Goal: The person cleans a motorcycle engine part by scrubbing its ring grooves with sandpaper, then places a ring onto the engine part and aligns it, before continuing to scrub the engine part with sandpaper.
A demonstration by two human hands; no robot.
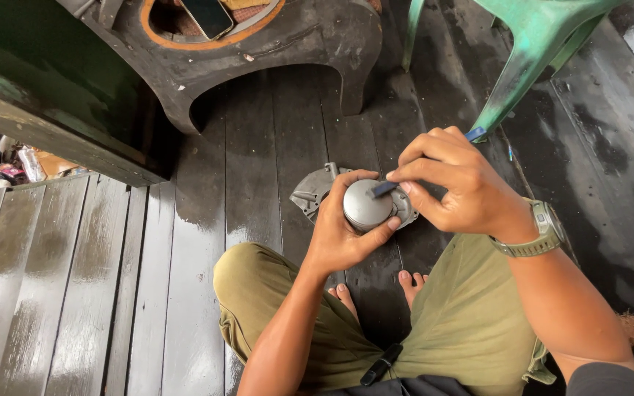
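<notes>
My left hand point(340, 229) grips a round grey metal piston point(365, 205), its domed top facing up. My right hand point(458, 185) pinches a thin blue-handled tool point(384, 189) and presses its tip against the piston's top; the handle's blue end shows past my knuckles near the chair leg. Beneath the piston, a grey metal engine cover point(314, 192) lies on the dark wooden floor. A grey watch point(543, 229) is on my right wrist.
A dark wooden stool point(273, 51) with an orange-rimmed round opening holds a phone point(207, 16) at the top. A green plastic chair point(530, 51) stands top right. My olive-trousered knees and bare toes point(411, 280) are below. Wet planks point(60, 279) spread left.
</notes>
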